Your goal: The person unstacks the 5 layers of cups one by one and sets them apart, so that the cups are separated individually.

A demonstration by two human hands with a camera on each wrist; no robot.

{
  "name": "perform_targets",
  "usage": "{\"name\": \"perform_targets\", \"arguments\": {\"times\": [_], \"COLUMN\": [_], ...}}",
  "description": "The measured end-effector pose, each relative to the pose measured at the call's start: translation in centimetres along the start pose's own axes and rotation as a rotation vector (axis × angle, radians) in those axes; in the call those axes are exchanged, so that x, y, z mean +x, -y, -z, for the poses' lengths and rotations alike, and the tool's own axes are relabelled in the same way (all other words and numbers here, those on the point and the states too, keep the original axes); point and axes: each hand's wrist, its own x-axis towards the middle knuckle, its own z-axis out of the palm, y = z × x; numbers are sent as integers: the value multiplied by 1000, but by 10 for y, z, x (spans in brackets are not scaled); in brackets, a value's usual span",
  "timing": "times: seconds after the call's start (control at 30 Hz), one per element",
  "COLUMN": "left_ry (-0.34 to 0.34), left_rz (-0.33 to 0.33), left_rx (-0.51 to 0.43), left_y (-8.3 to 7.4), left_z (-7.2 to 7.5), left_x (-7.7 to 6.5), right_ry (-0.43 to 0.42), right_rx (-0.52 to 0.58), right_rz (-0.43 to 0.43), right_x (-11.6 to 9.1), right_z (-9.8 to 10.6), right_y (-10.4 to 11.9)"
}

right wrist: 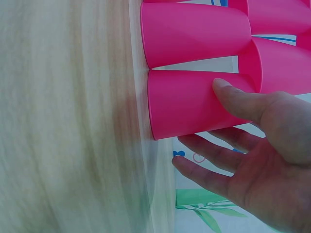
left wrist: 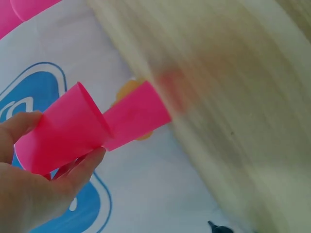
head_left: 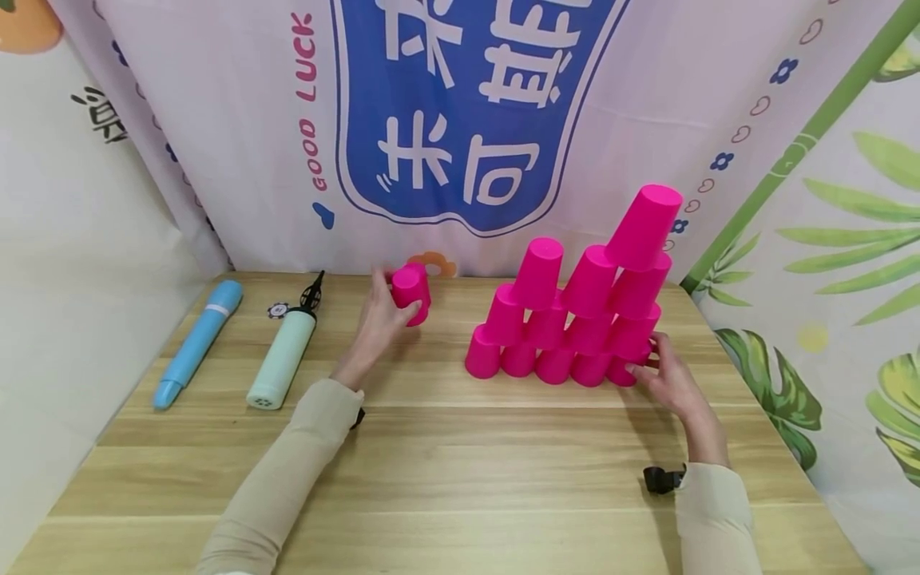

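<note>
My left hand (head_left: 384, 310) grips an upside-down pink cup (left wrist: 63, 133) between thumb and fingers, at the back of the table. A second pink cup (left wrist: 138, 116) stands just behind it, partly covered by it in the head view. To the right rises a stepped stack of upside-down pink cups (head_left: 553, 363), with a single cup (head_left: 647, 228) at its peak on the right side. My right hand (head_left: 668, 375) is at the bottom right corner cup (right wrist: 194, 104). Its thumb rests on that cup's side, while the other fingers extend loosely past its outer edge.
On the left of the wooden table (head_left: 460, 479) lie a blue tube-shaped object (head_left: 197, 347) and a pale green hand pump (head_left: 283, 359) with a black nozzle. A small round chip (head_left: 278, 310) is beside the nozzle. A printed cloth (head_left: 259, 160) hangs right behind the table.
</note>
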Motion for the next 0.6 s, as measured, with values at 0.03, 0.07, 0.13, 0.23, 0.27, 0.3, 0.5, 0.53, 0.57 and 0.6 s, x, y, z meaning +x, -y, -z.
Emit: {"name": "perform_targets", "arguments": {"times": [0.03,0.07,0.13,0.23,0.27,0.3,0.5,0.53,0.57,0.6], "left_ry": [5,13,25,47,53,57,65,66,64,62], "left_rz": [9,19,37,66,75,82,93,91,88,86], "left_rx": [-2,-3,-4,-1,-2,-4,-8,-6,-4,-2], "left_y": [2,4,7,11,12,14,24,26,28,30], "left_z": [-1,-2,-3,-6,-7,-8,-15,-16,-17,-18], "left_x": [1,1,2,4,4,5,8,8,9,9], "right_ry": [1,1,1,0,0,-1,-5,-6,-6,-7], "right_rx": [3,2,1,-2,-4,-3,-2,-2,-4,-5], "right_rz": [-1,-1,0,-3,-4,-5,6,7,7,6], "right_x": [0,1,2,2,2,2,2,2,2,2], "right_z": [0,0,-1,0,0,0,1,0,0,0], "right_y": [0,-1,-2,-3,-2,-2,-1,-2,-2,-2]}}
